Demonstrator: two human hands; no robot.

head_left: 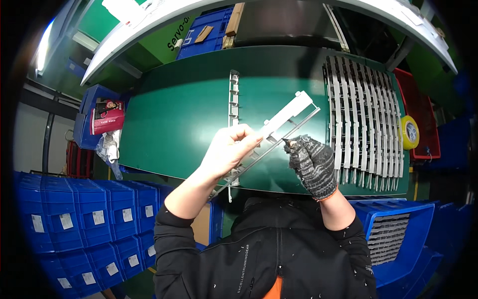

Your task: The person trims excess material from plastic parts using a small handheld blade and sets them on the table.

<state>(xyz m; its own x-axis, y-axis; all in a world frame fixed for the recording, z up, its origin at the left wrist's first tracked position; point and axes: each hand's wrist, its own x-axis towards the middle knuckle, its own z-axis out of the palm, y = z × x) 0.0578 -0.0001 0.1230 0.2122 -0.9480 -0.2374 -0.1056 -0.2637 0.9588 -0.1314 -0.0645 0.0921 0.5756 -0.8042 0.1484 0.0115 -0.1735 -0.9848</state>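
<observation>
From my remote station I record the bare left hand (226,150) grasping a pale strip (289,113) diagonally above the green desk (172,124), the gloved right hand (314,165) curled beside it, contents indeterminable.

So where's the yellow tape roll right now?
In the head view, the tape roll is at the right, just right of the grey strips, overlapping the red bin.

Yellow tape roll (405,132) right there beside the red bin (420,102), blue crates (82,199) stacked lower left, crimson packet (108,124) up above
</observation>
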